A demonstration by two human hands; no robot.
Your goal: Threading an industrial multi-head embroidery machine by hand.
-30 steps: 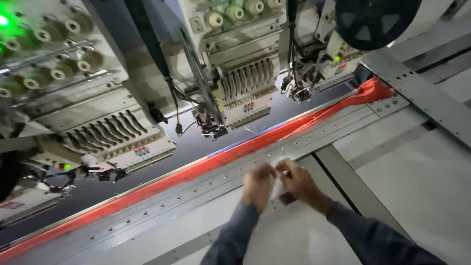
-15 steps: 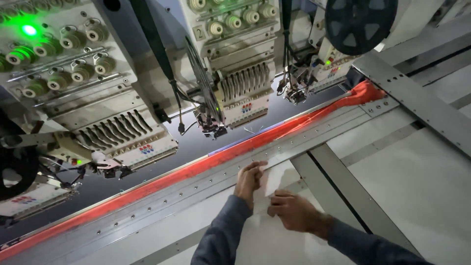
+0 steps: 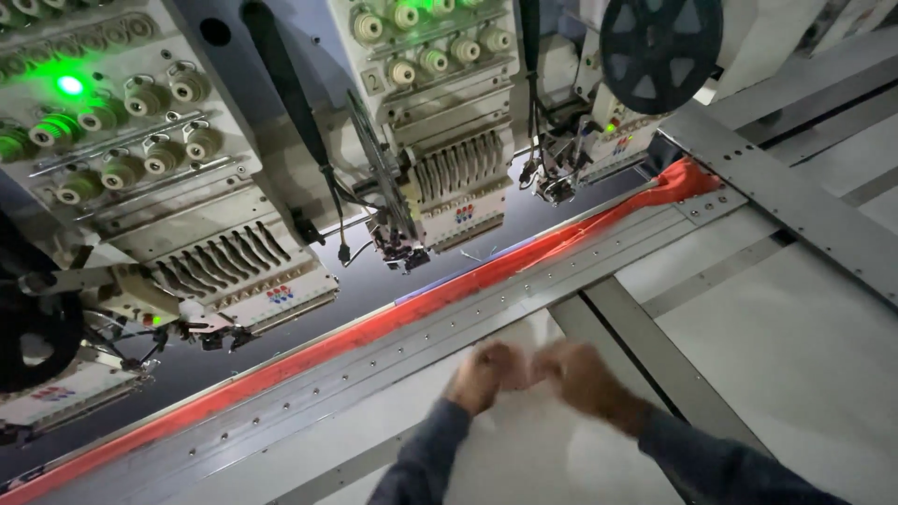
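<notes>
My left hand (image 3: 485, 374) and my right hand (image 3: 582, 372) are close together over the white table surface (image 3: 776, 346), just in front of the grey metal frame rail (image 3: 524, 304). Both hands are motion-blurred, with fingers curled toward each other; whether anything small is between them cannot be made out. A red fabric edge (image 3: 449, 295) runs along the far side of the rail. Beyond it lies dark fabric (image 3: 374, 281) under the embroidery heads (image 3: 449, 187).
Several embroidery heads with thread tension knobs (image 3: 122, 122) line the back, one with a green lamp (image 3: 70, 84). A black reel (image 3: 659, 42) hangs at upper right. A grey cross bar (image 3: 795, 201) angles down the right side; another bar (image 3: 636, 346) runs under my right hand.
My hands dropped away from the rail toward me and came back together, the right one moving left to meet the left. The view also shifted slightly.
</notes>
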